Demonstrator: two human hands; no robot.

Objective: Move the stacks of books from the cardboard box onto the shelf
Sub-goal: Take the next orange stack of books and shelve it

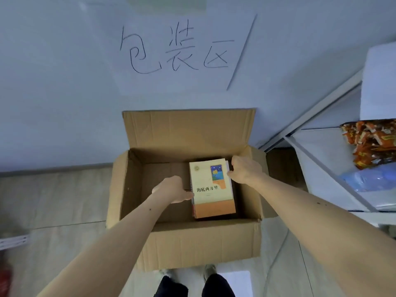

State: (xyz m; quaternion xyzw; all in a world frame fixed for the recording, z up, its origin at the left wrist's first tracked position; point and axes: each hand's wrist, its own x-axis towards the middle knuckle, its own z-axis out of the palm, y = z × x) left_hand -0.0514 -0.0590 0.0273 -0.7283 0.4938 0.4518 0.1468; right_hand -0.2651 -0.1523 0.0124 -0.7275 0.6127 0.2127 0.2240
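Inside the cardboard box [192,243], the stack of books [212,189] is gripped by the left hand [173,189] and right hand [246,170] at opposite sides.

Both arms reaching down, left hand [173,189] and right hand [244,169] gripping opposite sides

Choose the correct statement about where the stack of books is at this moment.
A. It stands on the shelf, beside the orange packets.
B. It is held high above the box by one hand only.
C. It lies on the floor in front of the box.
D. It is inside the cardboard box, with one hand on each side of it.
D: the stack of books sits inside the cardboard box, with the left hand at its left edge and the right hand at its right edge.
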